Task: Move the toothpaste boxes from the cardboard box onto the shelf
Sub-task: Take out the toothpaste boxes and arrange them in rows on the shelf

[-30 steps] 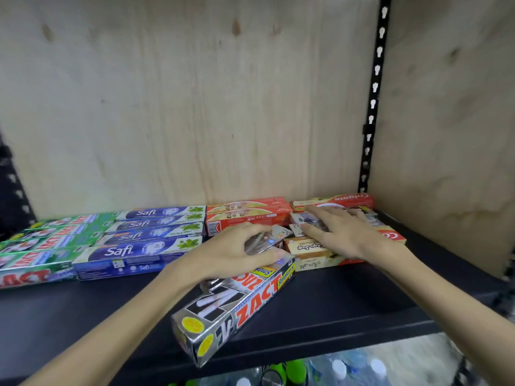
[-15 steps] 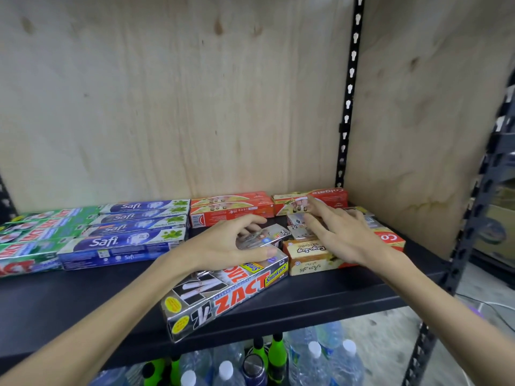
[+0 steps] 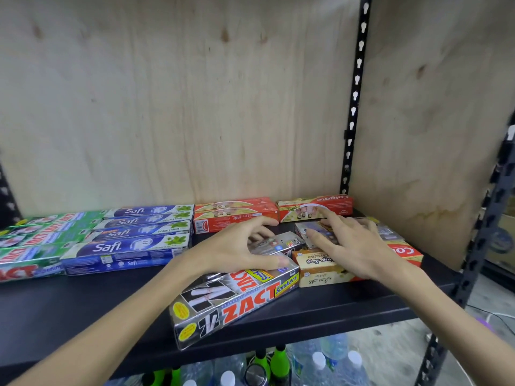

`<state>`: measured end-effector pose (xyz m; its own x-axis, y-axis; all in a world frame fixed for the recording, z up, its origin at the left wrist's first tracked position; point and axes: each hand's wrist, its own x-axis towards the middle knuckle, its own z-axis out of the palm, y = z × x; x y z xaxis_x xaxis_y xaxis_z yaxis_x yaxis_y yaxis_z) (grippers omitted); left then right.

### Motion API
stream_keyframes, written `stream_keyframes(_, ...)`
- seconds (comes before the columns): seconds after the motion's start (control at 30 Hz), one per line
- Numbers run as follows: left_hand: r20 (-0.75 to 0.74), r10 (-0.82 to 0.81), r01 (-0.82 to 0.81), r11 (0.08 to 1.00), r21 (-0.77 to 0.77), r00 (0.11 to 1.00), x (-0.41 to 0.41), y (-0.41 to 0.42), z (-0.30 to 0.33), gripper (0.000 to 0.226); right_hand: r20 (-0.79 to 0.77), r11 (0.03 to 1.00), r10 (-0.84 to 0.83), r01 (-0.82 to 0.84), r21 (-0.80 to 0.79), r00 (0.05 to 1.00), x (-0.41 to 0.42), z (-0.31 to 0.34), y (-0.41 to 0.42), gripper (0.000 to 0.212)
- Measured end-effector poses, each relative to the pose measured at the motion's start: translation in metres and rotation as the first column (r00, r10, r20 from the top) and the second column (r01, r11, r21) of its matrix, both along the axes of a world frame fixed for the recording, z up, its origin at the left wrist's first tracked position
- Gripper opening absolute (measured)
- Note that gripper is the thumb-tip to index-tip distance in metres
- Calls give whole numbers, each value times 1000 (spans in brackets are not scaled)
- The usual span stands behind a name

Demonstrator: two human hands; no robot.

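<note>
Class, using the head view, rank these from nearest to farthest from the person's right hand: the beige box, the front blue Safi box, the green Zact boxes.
1. Beige box: under the right hand, near the shelf's right end.
2. Front blue Safi box: left of centre.
3. Green Zact boxes: far left.

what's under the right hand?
The right hand lies flat over a small silver box, the tan box and a red Colgate box. What is beneath its palm is hidden.

Shop stockroom — stocked metal shelf point(image 3: 83, 316)
</note>
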<state>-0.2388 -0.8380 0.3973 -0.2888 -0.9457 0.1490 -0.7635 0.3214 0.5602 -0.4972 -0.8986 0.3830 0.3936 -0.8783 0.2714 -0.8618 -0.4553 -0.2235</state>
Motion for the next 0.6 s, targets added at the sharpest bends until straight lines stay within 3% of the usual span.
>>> stream_keyframes(0.17,12,-20,20,1000,-11,1000,6,1,5,80,-47,1000,17,-18,-12,999,3,6,-8,87)
stream_keyframes(0.3,-173,137,-175,958,-226,975,45,-20,20,27,16,1000,-5,5,-24,1000,20,23,-28,81)
stream_keyframes(0.37,-53,300,-301,898,-321,952,77,-37,22,16,49,998,59,-57,-33,997,36,26,-50,76)
stream_keyframes(0.47,202,484,-421,860,-287,851,109,-54,13,31,87,978,208,-206,-38,974,66,28,-77,66)
stream_keyframes(0.6,350,516,-436,854,-284,782,111,-64,0,57,7,933,358,-357,-39,934,99,29,-99,70)
